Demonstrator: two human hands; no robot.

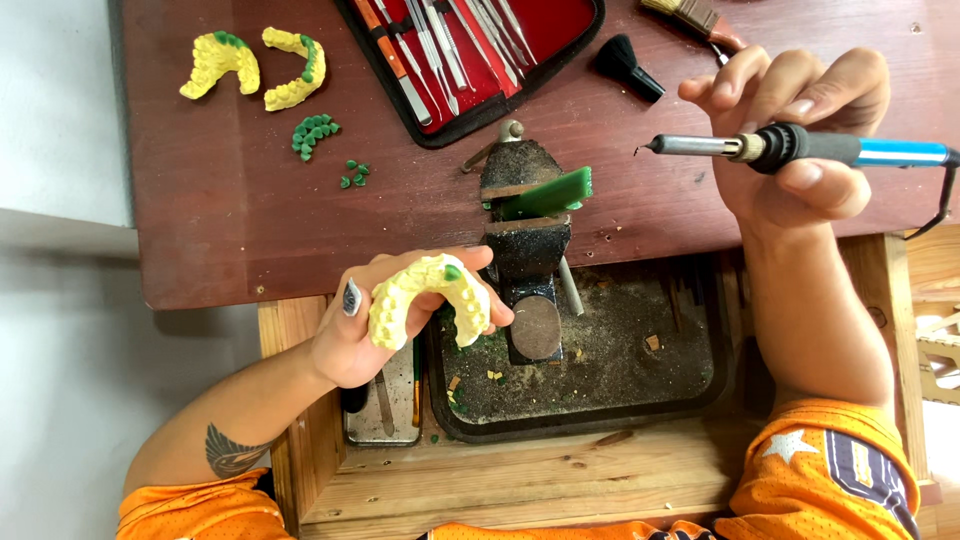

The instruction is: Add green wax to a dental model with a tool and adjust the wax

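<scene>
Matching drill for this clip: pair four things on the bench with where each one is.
1. yellow dental cast
2. blue-handled heated tool
3. green wax block
4. metal instruments

a. in the red-lined case
b. clamped in the small vise
c. in the left hand
d. in the right hand

Pairs: 1-c, 2-d, 3-b, 4-a

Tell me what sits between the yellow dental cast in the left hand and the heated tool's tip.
In the head view, a small vise gripping a green wax block sits between the dental cast and the tool tip.
</scene>
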